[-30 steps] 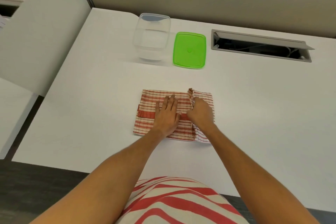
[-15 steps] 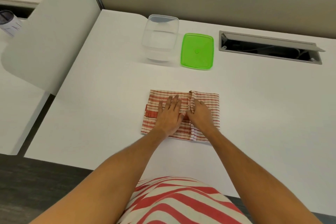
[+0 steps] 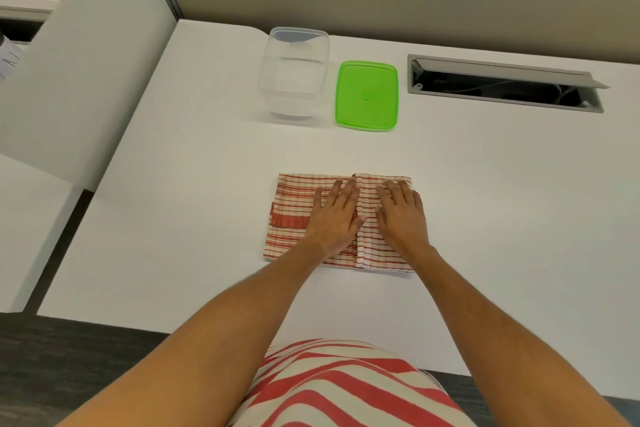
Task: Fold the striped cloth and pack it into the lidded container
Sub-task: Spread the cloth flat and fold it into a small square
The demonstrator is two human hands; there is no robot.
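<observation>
Both my palms lie flat and open on the red-and-cream striped cloth, gripping nothing: left hand, right hand. The cloth is already a folded rectangle on the white desk, likely needing further folding. Beyond, well apart, the empty clear container stands beside its green lid. Packing remains.

Legible text, labels, brands, numbers, signs: none that I can read from my feed. The lid has a small round mark at its centre, too small for me to tell whether it carries lettering. At the far left edge, a white object shows dark marks, blurred and cut off; I cannot read them.
</observation>
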